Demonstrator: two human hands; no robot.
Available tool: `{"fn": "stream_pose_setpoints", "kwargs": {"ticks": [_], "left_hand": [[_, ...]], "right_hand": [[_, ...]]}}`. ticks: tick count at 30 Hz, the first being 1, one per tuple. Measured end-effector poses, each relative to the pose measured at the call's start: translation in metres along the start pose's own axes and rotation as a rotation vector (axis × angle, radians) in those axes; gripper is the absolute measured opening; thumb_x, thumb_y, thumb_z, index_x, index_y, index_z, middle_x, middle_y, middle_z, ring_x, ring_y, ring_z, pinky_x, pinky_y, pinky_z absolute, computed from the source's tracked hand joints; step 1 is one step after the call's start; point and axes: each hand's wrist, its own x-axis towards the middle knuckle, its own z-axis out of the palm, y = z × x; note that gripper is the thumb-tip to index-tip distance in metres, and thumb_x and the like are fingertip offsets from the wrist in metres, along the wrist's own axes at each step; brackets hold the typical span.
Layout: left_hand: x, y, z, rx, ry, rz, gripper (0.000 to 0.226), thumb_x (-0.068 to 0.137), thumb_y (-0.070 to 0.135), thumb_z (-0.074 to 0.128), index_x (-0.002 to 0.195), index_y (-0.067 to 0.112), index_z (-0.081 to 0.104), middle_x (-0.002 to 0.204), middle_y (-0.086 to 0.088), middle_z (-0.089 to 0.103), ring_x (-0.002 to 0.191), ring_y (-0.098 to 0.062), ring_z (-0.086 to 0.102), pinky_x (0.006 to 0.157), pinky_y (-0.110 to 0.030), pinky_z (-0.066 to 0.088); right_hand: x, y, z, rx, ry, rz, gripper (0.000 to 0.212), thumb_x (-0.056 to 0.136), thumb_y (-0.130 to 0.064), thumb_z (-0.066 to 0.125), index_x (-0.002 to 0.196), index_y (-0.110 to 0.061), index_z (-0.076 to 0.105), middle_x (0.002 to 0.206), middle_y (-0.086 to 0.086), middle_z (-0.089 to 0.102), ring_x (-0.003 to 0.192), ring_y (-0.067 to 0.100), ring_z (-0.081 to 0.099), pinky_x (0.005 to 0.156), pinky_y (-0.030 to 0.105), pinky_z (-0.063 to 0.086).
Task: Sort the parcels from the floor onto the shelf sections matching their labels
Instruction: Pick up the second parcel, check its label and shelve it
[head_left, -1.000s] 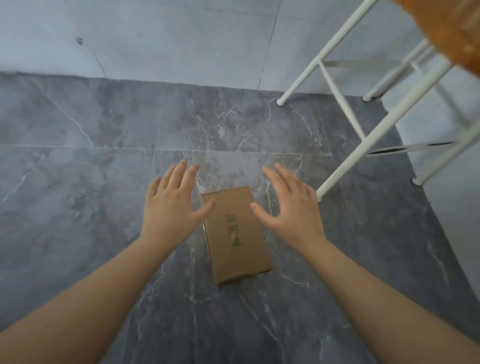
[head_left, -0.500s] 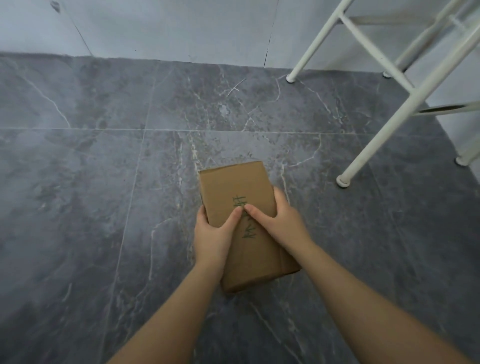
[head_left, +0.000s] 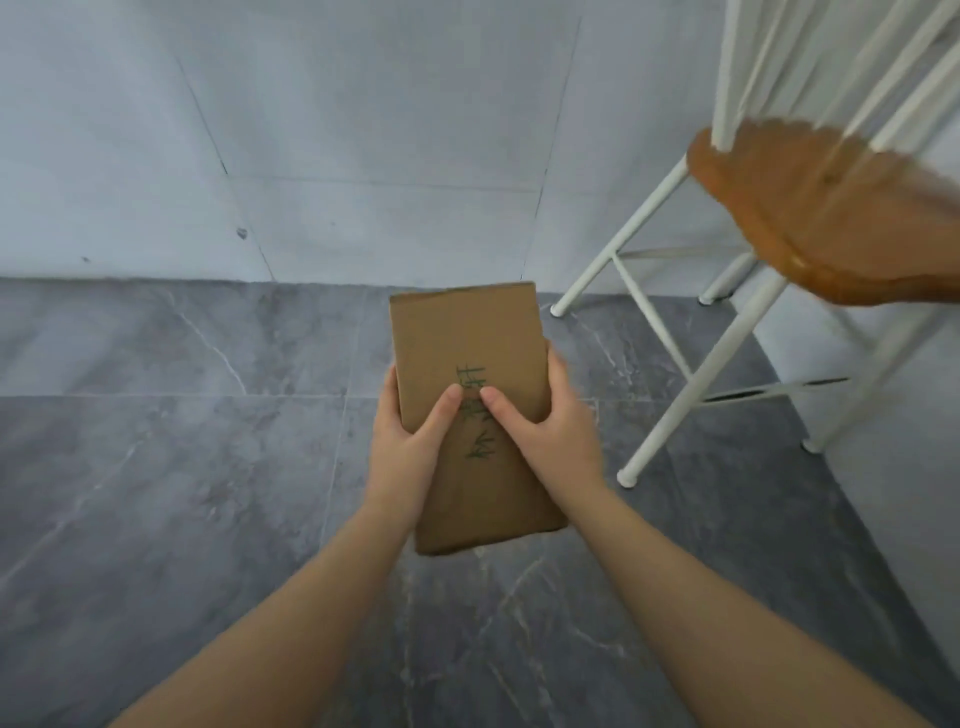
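Both hands clasp one cardboard parcel (head_left: 467, 410) at centre frame, clear of the floor (head_left: 156, 493); left hand (head_left: 410, 441) and right hand (head_left: 550, 431) grip opposite edges, thumbs on top, probably keeping its green label readable.

- There is only one view, from a camera worn on the person's head, so no part of the scene is shared with a second view.
- It looks forward and down, over both forearms, which enter from the bottom edge.
- The left hand (head_left: 402, 441) and the right hand (head_left: 550, 434) with the parcel (head_left: 467, 332) are near the lens, in the middle.
- The grey floor (head_left: 156, 493) fills the lower part; the wall (head_left: 363, 130) stands in the upper part.
- The lens is wide: the white shelf frame (head_left: 691, 374) at the right looks bent and blurred.
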Motion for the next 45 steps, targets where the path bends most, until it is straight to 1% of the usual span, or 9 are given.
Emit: {"fn": "stream_pose_setpoints", "kwargs": {"ticks": [6,13,20,25,32,35,37,41,45], "left_hand": [[-0.053,0.239,0.018,-0.066,-0.053,0.152,0.06,0.08,0.033,0.068,0.134,0.029,0.043,0.12,0.0,0.064,0.104,-0.019,0.064,0.087,-0.041,0.055],[-0.14,0.521,0.035,-0.058,-0.122,0.432,0.057,0.079,0.036,0.068,0.131,0.036,0.043,0.119,0.006,0.063,0.102,-0.016,0.065,0.088,-0.041,0.055],[-0.228,0.711,0.034,-0.073,-0.14,0.667,0.059,0.078,0.037,0.069,0.13,0.041,0.042,0.116,0.011,0.063,0.099,-0.012,0.065,0.084,-0.036,0.055],[-0.298,0.773,0.034,-0.072,-0.125,0.784,0.066,0.078,0.038,0.067,0.136,0.037,0.037,0.115,0.011,0.059,0.097,-0.009,0.062,0.077,-0.03,0.053],[-0.404,0.792,0.043,-0.093,-0.087,0.866,0.063,0.078,0.036,0.067,0.134,0.038,0.038,0.107,0.019,0.058,0.095,-0.006,0.061,0.075,-0.026,0.052],[-0.447,0.795,0.048,-0.114,-0.092,0.873,0.065,0.078,0.036,0.068,0.136,0.035,0.038,0.112,0.012,0.06,0.1,-0.012,0.062,0.084,-0.034,0.053],[-0.474,0.797,0.05,-0.122,-0.092,0.894,0.064,0.079,0.035,0.067,0.137,0.033,0.039,0.113,0.011,0.06,0.1,-0.011,0.062,0.083,-0.033,0.053],[-0.513,0.801,0.045,-0.124,-0.084,0.919,0.062,0.08,0.034,0.068,0.136,0.031,0.041,0.117,0.008,0.062,0.102,-0.013,0.064,0.086,-0.035,0.054],[-0.536,0.803,0.034,-0.124,-0.055,0.943,0.061,0.08,0.034,0.068,0.135,0.031,0.043,0.111,0.012,0.064,0.099,-0.008,0.064,0.088,-0.033,0.053]], "right_hand": [[0.007,-0.221,-0.122,0.032,0.102,-0.192,0.079,0.08,-0.051,0.065,0.146,-0.031,0.026,0.131,-0.009,0.056,0.115,0.013,0.057,0.097,0.036,0.048],[-0.01,-0.476,-0.264,0.038,0.234,-0.374,0.08,0.082,-0.052,0.06,0.147,-0.033,0.019,0.137,-0.004,0.051,0.115,0.019,0.057,0.099,0.04,0.049],[-0.054,-0.65,-0.364,0.151,0.369,-0.544,0.08,0.081,-0.05,0.064,0.147,-0.036,0.02,0.128,-0.008,0.057,0.107,0.017,0.06,0.095,0.034,0.049],[-0.102,-0.708,-0.412,0.206,0.42,-0.662,0.08,0.08,-0.053,0.063,0.146,-0.04,0.019,0.111,-0.023,0.051,0.093,0.005,0.056,0.088,0.023,0.047],[-0.187,-0.727,-0.472,0.242,0.417,-0.763,0.082,0.079,-0.053,0.064,0.147,-0.039,0.02,0.119,-0.024,0.05,0.103,0.004,0.057,0.094,0.029,0.049],[-0.222,-0.731,-0.498,0.226,0.428,-0.797,0.083,0.08,-0.053,0.064,0.148,-0.036,0.02,0.126,-0.016,0.055,0.107,0.009,0.059,0.094,0.03,0.049],[-0.244,-0.736,-0.512,0.211,0.447,-0.811,0.083,0.08,-0.054,0.063,0.148,-0.035,0.019,0.131,-0.011,0.056,0.11,0.013,0.059,0.095,0.034,0.049],[-0.281,-0.743,-0.527,0.191,0.46,-0.828,0.083,0.081,-0.054,0.062,0.148,-0.034,0.019,0.134,-0.01,0.054,0.113,0.015,0.059,0.097,0.035,0.048],[-0.306,-0.75,-0.527,0.191,0.484,-0.831,0.081,0.081,-0.055,0.061,0.148,-0.034,0.02,0.134,-0.01,0.055,0.112,0.014,0.059,0.095,0.034,0.048]]}}
